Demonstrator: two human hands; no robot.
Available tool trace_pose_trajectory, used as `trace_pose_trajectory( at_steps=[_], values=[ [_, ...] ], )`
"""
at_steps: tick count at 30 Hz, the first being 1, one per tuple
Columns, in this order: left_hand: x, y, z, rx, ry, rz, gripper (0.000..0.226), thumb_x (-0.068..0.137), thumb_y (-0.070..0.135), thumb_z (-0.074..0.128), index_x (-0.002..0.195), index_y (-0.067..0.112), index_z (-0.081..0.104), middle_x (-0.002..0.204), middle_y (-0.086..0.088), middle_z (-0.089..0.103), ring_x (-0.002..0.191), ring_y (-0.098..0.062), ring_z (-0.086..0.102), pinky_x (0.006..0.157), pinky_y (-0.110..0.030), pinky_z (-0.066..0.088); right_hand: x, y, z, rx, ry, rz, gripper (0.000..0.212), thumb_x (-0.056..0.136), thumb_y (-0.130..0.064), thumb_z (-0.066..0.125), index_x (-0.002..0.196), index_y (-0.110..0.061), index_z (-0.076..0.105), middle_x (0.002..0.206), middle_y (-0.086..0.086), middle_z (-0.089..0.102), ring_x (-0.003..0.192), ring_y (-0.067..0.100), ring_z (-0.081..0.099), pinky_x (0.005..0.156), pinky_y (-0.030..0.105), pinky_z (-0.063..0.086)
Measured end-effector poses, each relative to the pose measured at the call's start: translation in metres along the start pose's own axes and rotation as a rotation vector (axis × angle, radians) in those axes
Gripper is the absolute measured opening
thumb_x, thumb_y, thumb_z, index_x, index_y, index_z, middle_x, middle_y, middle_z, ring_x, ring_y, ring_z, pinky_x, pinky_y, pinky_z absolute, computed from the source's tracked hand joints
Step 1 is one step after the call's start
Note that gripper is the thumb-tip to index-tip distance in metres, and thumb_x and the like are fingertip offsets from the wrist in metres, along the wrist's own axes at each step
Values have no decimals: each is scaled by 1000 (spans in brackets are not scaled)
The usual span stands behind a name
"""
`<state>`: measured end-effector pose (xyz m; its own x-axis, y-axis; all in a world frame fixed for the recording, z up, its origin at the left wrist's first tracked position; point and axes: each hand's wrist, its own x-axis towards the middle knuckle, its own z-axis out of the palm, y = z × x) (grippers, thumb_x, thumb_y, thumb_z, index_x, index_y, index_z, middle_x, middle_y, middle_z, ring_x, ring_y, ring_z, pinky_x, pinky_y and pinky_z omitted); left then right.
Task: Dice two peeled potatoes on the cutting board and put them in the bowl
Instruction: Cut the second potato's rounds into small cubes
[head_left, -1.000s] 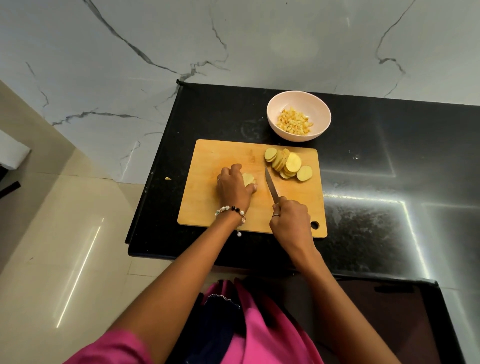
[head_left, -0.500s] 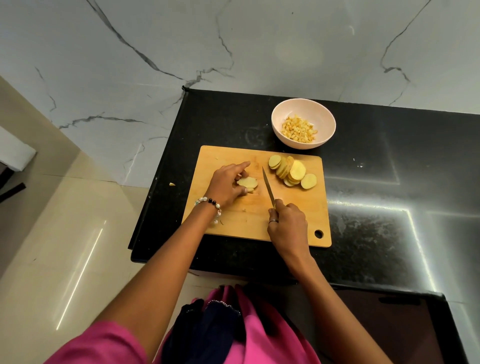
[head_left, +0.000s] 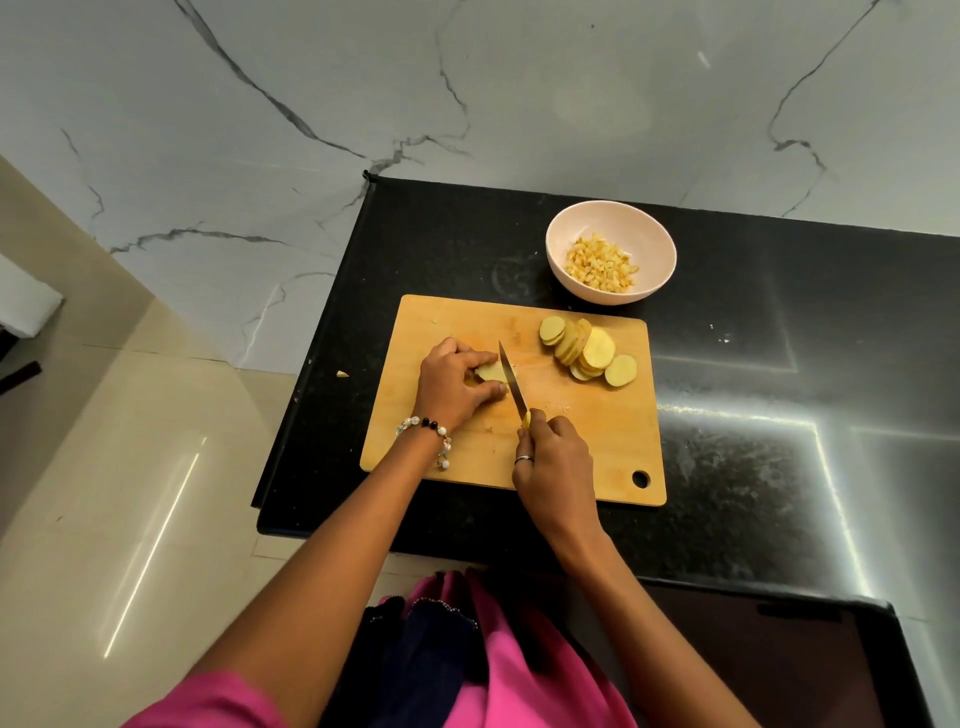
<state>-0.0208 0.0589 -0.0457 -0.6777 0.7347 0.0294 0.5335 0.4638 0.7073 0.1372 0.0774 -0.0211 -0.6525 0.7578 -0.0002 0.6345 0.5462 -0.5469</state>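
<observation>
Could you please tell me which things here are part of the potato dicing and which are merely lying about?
In use: cutting board, knife, potato piece held by the left hand, right hand, potato slices, bowl of dice.

Lying about: scrap on the counter edge.

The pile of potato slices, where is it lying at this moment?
In the head view, the pile of potato slices lies on the far right part of the cutting board, just in front of the bowl and right of the knife.
</observation>
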Motion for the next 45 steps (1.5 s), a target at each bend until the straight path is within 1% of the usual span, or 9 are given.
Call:
trace_pose_trajectory(
  at_steps=[6,11,15,20,23,25,30,35,45],
  values=[
    [3,1,-3,-15,-12,-12,47,67,28,83,111,16,70,96,2,57,83,-11,53,75,-19,46,-1,-11,8,-200,-114,39,48,94,-1,38,142,5,32,121,24,51,87,40,60,70,41,47],
    [3,-1,-1,-27,-14,5,47,67,28,83,110,13,70,96,-3,58,86,-16,54,81,-29,49,8,-27,20,-355,-66,21,51,66,10,69,115,18,56,77,25,61,38,30,54,33,28,39],
    [0,-4,3,-20,9,30,44,70,29,81,110,12,71,94,-4,57,90,-20,53,81,-33,47,0,-23,17,-380,-75,-20,54,60,11,72,112,18,59,70,21,60,33,27,50,30,25,33],
    [-2,-6,6,-25,37,38,43,71,28,80,109,10,71,95,-6,56,92,-22,51,82,-34,47,-34,-11,15,-391,-122,7,62,60,8,70,119,17,54,75,20,61,40,27,53,34,29,38],
    [-3,-7,5,-34,34,36,44,71,28,80,111,11,70,96,-6,56,94,-22,52,84,-34,47,-31,-10,7,-300,-151,11,57,85,-1,46,140,8,33,107,21,59,80,37,61,64,38,46],
    [-3,-8,4,-37,32,32,45,71,27,80,113,13,69,98,-4,56,95,-21,52,85,-30,46,-23,-7,1,-199,-119,13,52,91,-5,37,142,3,31,111,20,59,92,36,58,73,38,43],
    [-3,-9,1,-30,-1,34,51,72,30,79,118,15,66,102,-1,54,99,-15,49,84,-18,37,-2,-4,0,-148,-27,24,47,93,-8,41,138,3,38,104,19,62,89,35,58,66,34,36],
    [-4,-8,0,-28,-1,36,53,70,32,80,119,17,66,103,-1,54,99,-14,49,84,-17,36,8,-2,3,-206,-98,22,46,92,-6,39,137,3,38,109,20,61,94,37,57,72,39,42],
    [-4,-5,4,-38,21,29,48,71,30,80,115,14,68,100,-6,54,99,-22,50,88,-31,44,4,-5,9,-366,-143,-55,53,93,-2,31,144,7,19,114,23,56,86,37,60,64,33,36]
  ],
)
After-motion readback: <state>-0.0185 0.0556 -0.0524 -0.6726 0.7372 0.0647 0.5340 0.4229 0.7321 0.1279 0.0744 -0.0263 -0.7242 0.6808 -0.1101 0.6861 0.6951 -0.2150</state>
